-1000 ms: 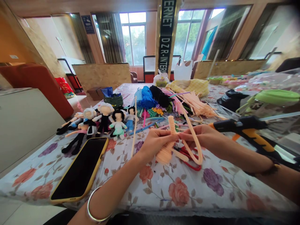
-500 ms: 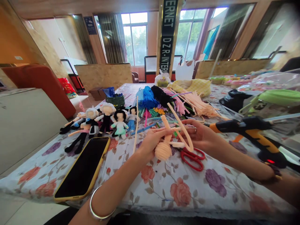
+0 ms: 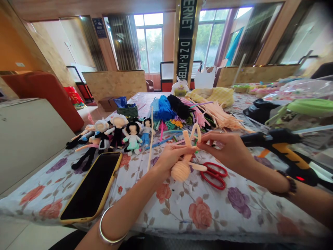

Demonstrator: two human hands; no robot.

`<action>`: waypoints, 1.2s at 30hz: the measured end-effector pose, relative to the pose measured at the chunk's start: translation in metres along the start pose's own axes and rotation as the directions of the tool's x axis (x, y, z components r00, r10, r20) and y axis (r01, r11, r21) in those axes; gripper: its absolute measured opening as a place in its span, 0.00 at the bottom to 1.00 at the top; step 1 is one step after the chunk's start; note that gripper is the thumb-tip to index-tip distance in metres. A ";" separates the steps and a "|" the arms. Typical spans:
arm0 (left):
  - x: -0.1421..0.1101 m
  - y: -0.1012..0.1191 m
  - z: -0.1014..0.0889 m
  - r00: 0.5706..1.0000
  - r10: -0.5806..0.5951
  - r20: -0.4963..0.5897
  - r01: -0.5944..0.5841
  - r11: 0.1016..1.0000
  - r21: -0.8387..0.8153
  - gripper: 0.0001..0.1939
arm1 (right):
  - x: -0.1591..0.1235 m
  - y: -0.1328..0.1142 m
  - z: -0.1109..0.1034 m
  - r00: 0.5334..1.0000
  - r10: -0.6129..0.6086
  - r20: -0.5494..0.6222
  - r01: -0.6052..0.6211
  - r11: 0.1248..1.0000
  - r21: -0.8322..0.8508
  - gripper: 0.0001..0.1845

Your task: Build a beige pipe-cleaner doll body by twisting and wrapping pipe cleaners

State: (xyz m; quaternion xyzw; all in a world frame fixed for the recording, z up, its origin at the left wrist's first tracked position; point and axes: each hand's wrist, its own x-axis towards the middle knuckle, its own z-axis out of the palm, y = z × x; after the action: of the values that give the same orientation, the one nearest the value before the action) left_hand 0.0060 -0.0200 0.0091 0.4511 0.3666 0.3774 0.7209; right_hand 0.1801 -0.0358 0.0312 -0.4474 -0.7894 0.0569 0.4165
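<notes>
My left hand (image 3: 170,158) grips a peach pipe-cleaner doll (image 3: 180,171) by its body. The doll's round, coiled head points down toward me, and one arm sticks out to the right. In my right hand (image 3: 223,144) the thumb and fingers pinch a peach pipe cleaner (image 3: 195,130), bent into a loop above the doll's body. Both sets of fingertips nearly meet there, so the exact joint is hidden. Red-handled scissors (image 3: 214,176) lie on the table just below my right hand, their blades partly covered by the doll.
Several finished dolls (image 3: 132,137) and a yellow-cased phone (image 3: 92,189) lie on the left. Bundles of pipe cleaners (image 3: 166,108) spread across the back. A black and orange glue gun (image 3: 283,146) is at right, near my forearm. A single pale pipe cleaner (image 3: 150,142) stands left of my hands.
My right hand has turned over and moved its fingertips close to my left. The long pipe cleaner, which hung in a bend to the right, now loops upward above the doll.
</notes>
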 end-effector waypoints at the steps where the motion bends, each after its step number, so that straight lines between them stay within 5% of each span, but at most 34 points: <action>1: 0.000 -0.001 -0.001 1.000 -0.003 0.009 0.003 1.000 0.002 0.08 | 0.002 0.001 -0.001 0.998 0.057 0.028 -0.059 0.997 0.055 0.03; 5: -0.001 -0.001 0.000 0.999 -0.021 0.028 0.021 1.000 0.020 0.09 | 0.009 0.002 -0.005 0.960 0.237 0.152 -0.275 0.898 0.342 0.18; 9: -0.003 0.002 0.002 0.999 -0.026 0.045 0.025 0.999 0.026 0.09 | 0.011 -0.003 -0.011 0.962 0.206 0.177 -0.265 0.857 0.442 0.32; 11: -0.004 0.002 0.001 0.997 -0.011 0.074 0.010 1.000 0.019 0.09 | 0.012 -0.007 -0.015 0.980 0.134 0.147 -0.183 0.899 0.398 0.31; 14: -0.003 0.003 -0.001 0.991 0.018 0.130 -0.020 1.000 0.016 0.09 | 0.013 -0.010 -0.023 0.992 -0.027 0.126 -0.001 0.976 0.216 0.14; 17: -0.004 0.004 -0.001 0.979 0.034 0.201 -0.036 0.999 0.005 0.08 | 0.017 -0.010 -0.034 0.963 -0.245 0.110 0.245 0.969 0.014 0.08; 23: -0.008 0.004 0.000 0.946 0.052 0.319 -0.061 0.998 0.019 0.08 | 0.026 -0.007 -0.052 0.768 -0.621 0.155 0.639 0.757 -0.138 0.05; 26: -0.010 0.004 0.001 0.935 0.076 0.347 -0.086 0.996 0.015 0.07 | 0.029 -0.009 -0.057 0.696 -0.693 0.188 0.717 0.684 -0.133 0.06; 28: -0.012 0.006 0.002 0.933 0.086 0.349 -0.098 0.995 0.016 0.08 | 0.030 -0.011 -0.058 0.707 -0.672 0.220 0.699 0.712 -0.071 0.07; 36: -0.014 0.008 0.003 0.953 0.137 0.271 -0.143 0.990 0.002 0.10 | 0.023 -0.011 -0.044 0.905 -0.364 0.222 0.344 0.931 0.125 0.08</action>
State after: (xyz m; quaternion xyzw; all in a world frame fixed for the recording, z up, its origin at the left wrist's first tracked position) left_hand 0.0007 -0.0308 0.0196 0.5311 0.2361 0.3583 0.7307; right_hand 0.1989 -0.0375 0.0786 -0.2687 -0.8991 0.0669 0.3389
